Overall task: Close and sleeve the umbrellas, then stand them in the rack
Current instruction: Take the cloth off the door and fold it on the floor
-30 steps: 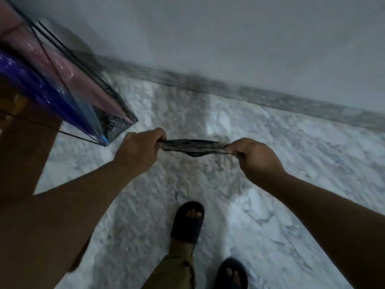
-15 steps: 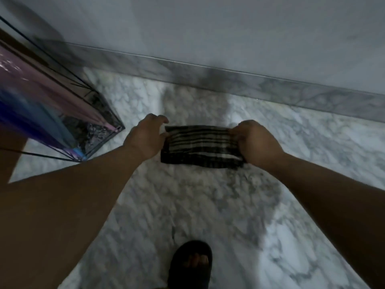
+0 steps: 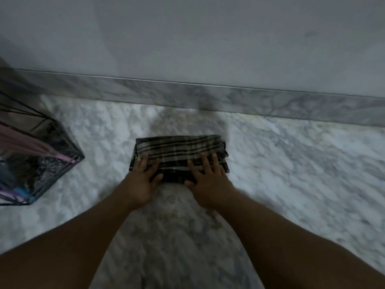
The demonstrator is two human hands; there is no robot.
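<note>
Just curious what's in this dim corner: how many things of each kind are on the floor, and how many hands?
Striped folded cloth, lying flat on the floor: 1
Wire rack, with pink and blue things inside: 1
Hands, left hand and right hand, pressing flat on the cloth: 2
Total: 4

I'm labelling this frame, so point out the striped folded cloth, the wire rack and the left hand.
striped folded cloth (image 3: 181, 149): head view, upper striped face.
wire rack (image 3: 62, 163): head view, dark lower right side.
left hand (image 3: 139, 180): head view, back of the hand.
</note>
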